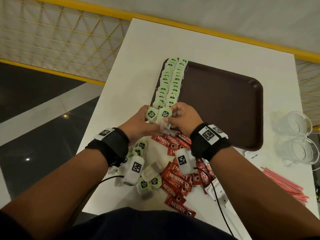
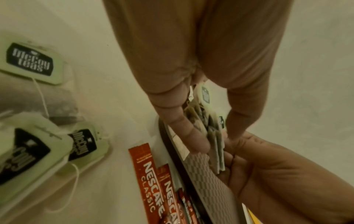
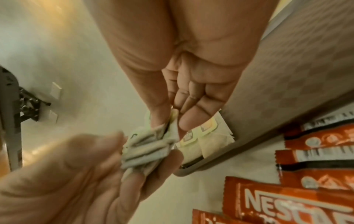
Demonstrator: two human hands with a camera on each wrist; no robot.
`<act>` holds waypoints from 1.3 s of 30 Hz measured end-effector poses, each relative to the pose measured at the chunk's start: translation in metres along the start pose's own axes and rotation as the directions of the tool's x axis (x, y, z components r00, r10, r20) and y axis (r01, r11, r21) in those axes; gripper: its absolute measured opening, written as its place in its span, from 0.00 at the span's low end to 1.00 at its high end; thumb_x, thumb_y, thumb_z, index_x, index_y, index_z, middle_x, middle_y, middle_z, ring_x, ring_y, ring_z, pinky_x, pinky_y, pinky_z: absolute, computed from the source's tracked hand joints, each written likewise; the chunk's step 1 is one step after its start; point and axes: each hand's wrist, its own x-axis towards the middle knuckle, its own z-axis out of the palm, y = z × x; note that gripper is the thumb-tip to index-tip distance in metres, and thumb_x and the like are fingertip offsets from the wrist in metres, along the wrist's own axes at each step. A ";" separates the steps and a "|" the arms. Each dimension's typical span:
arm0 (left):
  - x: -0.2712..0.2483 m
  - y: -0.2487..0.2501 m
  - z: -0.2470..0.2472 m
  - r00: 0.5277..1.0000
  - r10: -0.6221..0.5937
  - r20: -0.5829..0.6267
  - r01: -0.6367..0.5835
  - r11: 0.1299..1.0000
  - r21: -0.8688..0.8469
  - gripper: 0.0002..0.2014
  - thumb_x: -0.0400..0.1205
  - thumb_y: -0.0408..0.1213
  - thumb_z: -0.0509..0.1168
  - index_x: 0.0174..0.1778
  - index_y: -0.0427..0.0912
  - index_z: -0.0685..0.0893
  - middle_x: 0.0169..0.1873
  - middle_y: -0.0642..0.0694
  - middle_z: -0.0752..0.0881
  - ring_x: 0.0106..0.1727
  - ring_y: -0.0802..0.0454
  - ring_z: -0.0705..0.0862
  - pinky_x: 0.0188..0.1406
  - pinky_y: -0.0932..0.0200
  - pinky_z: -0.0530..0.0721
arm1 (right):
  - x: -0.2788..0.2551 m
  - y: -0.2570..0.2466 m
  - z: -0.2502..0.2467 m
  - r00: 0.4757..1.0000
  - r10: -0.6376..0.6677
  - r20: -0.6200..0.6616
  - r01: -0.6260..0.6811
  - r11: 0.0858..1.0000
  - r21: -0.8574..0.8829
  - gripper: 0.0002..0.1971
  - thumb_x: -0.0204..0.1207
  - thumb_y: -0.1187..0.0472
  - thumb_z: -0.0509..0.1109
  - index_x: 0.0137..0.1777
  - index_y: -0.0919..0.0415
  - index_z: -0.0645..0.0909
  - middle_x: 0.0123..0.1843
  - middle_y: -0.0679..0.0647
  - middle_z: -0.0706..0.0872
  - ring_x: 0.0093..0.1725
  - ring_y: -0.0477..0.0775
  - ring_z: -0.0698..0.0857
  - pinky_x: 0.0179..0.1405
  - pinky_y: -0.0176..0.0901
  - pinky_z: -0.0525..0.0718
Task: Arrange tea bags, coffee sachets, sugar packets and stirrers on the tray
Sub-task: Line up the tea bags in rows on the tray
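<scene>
A dark brown tray (image 1: 225,104) lies on the white table (image 1: 138,49). Two rows of green-tagged tea bags (image 1: 170,82) run along its left edge. My left hand (image 1: 138,122) grips a small stack of tea bags (image 1: 151,114) at the tray's near left corner; the stack (image 2: 210,128) sits between its thumb and fingers. My right hand (image 1: 181,116) pinches one tea bag (image 1: 165,113) from that stack, thumb and forefinger on it (image 3: 168,130). Loose tea bags (image 1: 147,182) and red Nescafe sachets (image 1: 174,179) lie on the table under my wrists.
Pink stirrers (image 1: 285,186) lie in a bundle at the right edge of the table. Two clear glass mugs (image 1: 294,139) stand to the right of the tray. White sugar packets (image 1: 218,191) lie by the sachets. A yellow mesh railing (image 1: 60,40) runs behind the table.
</scene>
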 end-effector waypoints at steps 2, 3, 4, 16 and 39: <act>0.005 -0.002 -0.002 1.000 0.023 -0.016 -0.022 0.999 0.026 0.31 0.74 0.18 0.72 0.69 0.38 0.69 0.57 0.37 0.81 0.48 0.50 0.89 0.45 0.51 0.90 | 0.002 -0.001 -0.001 1.000 0.025 -0.002 -0.025 0.997 0.074 0.12 0.73 0.66 0.77 0.52 0.69 0.80 0.48 0.67 0.90 0.48 0.66 0.90 0.49 0.61 0.90; 0.007 -0.002 -0.003 0.999 0.029 -0.021 -0.029 0.999 0.024 0.30 0.74 0.18 0.72 0.69 0.38 0.69 0.58 0.37 0.81 0.50 0.49 0.88 0.46 0.49 0.90 | 0.003 -0.001 -0.001 0.999 0.041 -0.003 -0.041 0.992 0.122 0.12 0.74 0.66 0.76 0.53 0.71 0.80 0.49 0.67 0.90 0.49 0.66 0.90 0.50 0.61 0.90; 0.009 -0.001 -0.004 0.999 0.033 -0.031 -0.033 0.999 0.022 0.30 0.74 0.18 0.72 0.68 0.39 0.70 0.58 0.37 0.81 0.52 0.47 0.88 0.47 0.48 0.90 | 0.005 -0.001 -0.002 0.999 0.053 -0.007 -0.051 0.983 0.179 0.11 0.75 0.67 0.75 0.53 0.71 0.80 0.50 0.67 0.90 0.51 0.66 0.90 0.51 0.60 0.90; 0.026 -0.003 -0.025 0.988 0.056 -0.143 -0.057 0.998 -0.001 0.28 0.72 0.22 0.76 0.65 0.40 0.74 0.60 0.37 0.85 0.62 0.36 0.85 0.57 0.37 0.87 | 0.022 0.023 -0.016 0.990 0.135 0.030 -0.130 0.983 -0.129 0.07 0.78 0.59 0.73 0.54 0.57 0.81 0.48 0.55 0.91 0.39 0.47 0.88 0.36 0.36 0.83; 0.027 0.000 -0.027 0.998 0.002 -0.063 -0.008 0.995 -0.100 0.21 0.81 0.30 0.70 0.69 0.37 0.74 0.62 0.36 0.85 0.60 0.39 0.87 0.53 0.50 0.90 | 0.028 0.008 0.014 0.996 0.079 -0.048 -0.079 0.997 -0.003 0.09 0.71 0.61 0.80 0.47 0.59 0.85 0.45 0.61 0.90 0.41 0.57 0.88 0.47 0.51 0.89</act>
